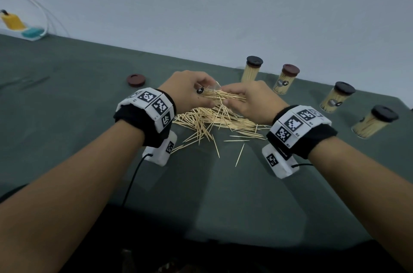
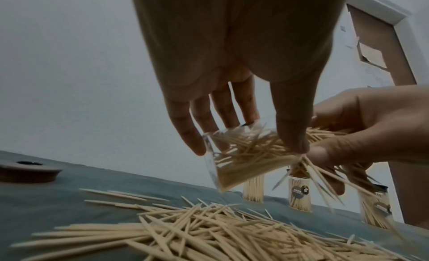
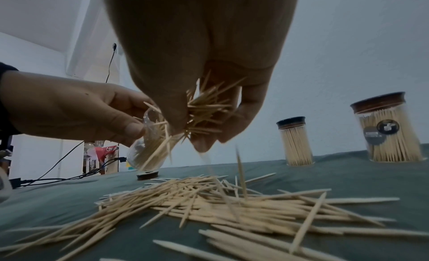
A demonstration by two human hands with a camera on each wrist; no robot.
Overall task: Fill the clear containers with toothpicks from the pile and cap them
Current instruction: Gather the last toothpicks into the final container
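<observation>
Head view: my left hand [image 1: 190, 89] grips tilted clear container [image 2: 241, 158], right hand [image 1: 250, 98] pinches toothpick bunch [image 3: 204, 110]; strays prob spill w/ misaligned mouth.

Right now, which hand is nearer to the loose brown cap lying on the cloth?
Left. The left hand, holding the clear container tilted above the pile, is on the side of the brown cap. The right hand, gripping toothpicks, is beyond it, farther away.

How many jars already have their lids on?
4, all standing on the right of the table: one by the wall, a brown-lidded one, the next, and the nearest. The jar in the left hand has no lid.
</observation>
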